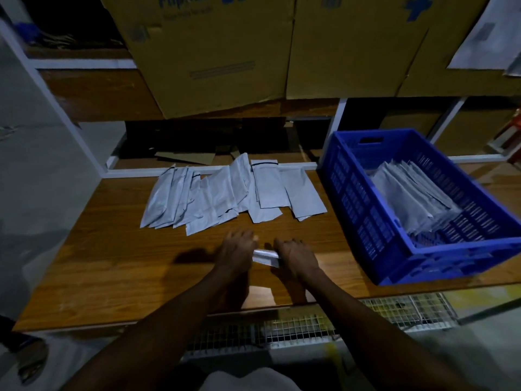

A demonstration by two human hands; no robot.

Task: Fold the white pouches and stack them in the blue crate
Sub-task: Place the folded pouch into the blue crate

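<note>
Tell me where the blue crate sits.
In the head view, the blue crate sits on the wooden table's right end, right of the loose white pouches.

white pouches point(225, 193), blue crate point(423, 221), brown wood-grain table point(112, 263), tan cardboard box point(211, 52)

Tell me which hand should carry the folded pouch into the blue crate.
Probably the right hand. It already presses on the folded pouch, and the blue crate sits on that side of the table. The left hand would have to cross over.
</note>
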